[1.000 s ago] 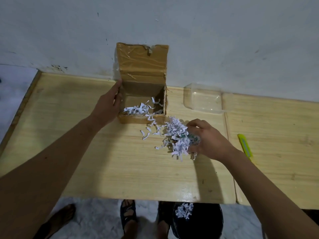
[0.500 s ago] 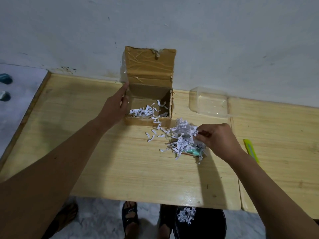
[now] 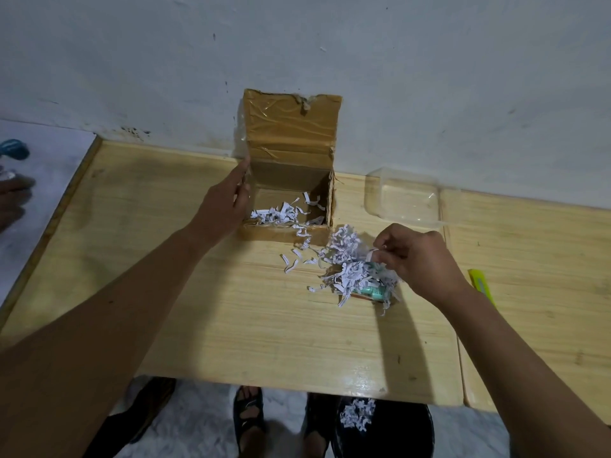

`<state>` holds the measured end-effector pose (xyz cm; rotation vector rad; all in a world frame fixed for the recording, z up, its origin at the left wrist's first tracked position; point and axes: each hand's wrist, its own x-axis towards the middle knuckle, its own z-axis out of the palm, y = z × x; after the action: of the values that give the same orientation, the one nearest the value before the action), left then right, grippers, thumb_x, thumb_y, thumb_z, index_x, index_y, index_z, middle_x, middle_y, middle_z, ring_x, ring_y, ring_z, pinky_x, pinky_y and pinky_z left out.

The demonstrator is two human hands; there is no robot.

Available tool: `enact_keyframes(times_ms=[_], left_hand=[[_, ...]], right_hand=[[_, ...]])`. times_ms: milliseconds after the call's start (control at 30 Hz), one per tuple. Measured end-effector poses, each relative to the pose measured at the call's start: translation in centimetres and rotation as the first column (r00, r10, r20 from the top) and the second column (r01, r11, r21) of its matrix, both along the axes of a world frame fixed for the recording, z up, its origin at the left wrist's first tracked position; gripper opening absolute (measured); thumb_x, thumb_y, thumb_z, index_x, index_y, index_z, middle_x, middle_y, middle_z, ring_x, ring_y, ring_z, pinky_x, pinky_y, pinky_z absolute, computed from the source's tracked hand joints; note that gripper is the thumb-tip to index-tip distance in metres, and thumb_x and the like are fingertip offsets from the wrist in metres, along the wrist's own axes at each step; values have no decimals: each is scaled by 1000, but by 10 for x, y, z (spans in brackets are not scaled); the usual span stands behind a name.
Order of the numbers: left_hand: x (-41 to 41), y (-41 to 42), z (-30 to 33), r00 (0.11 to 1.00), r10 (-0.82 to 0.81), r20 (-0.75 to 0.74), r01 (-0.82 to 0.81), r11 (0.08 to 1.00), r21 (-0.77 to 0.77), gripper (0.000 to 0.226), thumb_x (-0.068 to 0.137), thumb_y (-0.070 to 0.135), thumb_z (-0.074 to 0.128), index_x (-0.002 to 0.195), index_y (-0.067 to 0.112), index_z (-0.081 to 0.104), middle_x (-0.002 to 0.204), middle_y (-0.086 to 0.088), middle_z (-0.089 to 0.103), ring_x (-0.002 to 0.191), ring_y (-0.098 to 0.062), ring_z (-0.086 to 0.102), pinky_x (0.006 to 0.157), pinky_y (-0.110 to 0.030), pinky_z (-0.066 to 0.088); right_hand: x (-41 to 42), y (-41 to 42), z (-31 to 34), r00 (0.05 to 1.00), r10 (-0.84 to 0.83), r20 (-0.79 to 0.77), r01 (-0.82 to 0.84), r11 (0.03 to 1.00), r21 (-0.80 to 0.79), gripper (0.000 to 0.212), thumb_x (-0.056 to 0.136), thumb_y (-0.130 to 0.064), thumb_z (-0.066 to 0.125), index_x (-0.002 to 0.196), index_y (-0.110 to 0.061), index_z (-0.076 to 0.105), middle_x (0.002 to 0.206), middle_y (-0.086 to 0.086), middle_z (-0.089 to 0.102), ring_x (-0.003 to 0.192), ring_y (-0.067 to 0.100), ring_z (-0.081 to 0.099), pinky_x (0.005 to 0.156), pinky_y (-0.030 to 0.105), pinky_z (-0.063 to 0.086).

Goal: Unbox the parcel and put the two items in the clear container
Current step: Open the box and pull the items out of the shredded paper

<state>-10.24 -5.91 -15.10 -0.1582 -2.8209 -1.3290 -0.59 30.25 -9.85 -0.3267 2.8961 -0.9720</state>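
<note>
An open cardboard parcel [image 3: 287, 180] stands against the wall, flap up, with shredded white paper on its floor. My left hand [image 3: 221, 209] rests flat against its left wall. To the right of the box lies a heap of shredded paper [image 3: 350, 266] on the wooden table. A small teal item [image 3: 373, 291] shows at the heap's lower edge, mostly buried. My right hand [image 3: 413, 259] is over the heap, its fingertips pinching paper strips. The clear container [image 3: 405, 201] sits near the wall, right of the parcel, with nothing visible in it.
A yellow utility knife [image 3: 481, 285] lies to the right of my right hand. The wooden table [image 3: 198, 309] has a seam on its right side. Shredded paper [image 3: 357, 413] rests on my lap below the table's front edge. Sandalled feet stand on the floor.
My right hand brought the clump of shredded paper down onto the table and now picks at its top. The teal item has come into sight. My left hand stayed on the parcel.
</note>
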Motion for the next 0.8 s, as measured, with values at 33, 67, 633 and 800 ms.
enact_keyframes(times_ms=[33,67,633,800], left_hand=[[0,0,0,1000,-1,-5,1,1000,-2,56,108,11,47,162,24,37,94,-27,68,84,-42,64,65,-9,38],[1,1,0,1000,-3,-7,3,1000,-3,56,108,11,47,162,24,36,96,-27,69,85,-42,65,66,-9,38],[4,5,6,1000,23,-8,-22,999,26,58,106,5,47,161,18,37,87,-30,66,76,-43,62,59,-12,36],[4,6,5,998,42,41,-44,998,34,59,106,12,45,162,24,35,100,-28,72,90,-45,68,78,-45,51]], right_hand=[[-1,-2,1,1000,-3,-13,3,1000,0,16,81,-21,88,88,-18,75,73,-13,75,69,6,72,66,30,57],[-2,-5,1,999,7,-34,-7,1000,4,15,79,-26,89,83,-20,76,72,-13,73,64,7,69,64,31,56],[-40,-82,-2,975,137,-176,-153,985,-85,38,78,-33,90,111,-19,79,102,-4,69,93,15,62,83,27,49],[-55,-112,-12,956,257,-140,-253,966,49,45,76,-30,90,119,-22,78,106,-1,64,98,25,57,84,31,44]])
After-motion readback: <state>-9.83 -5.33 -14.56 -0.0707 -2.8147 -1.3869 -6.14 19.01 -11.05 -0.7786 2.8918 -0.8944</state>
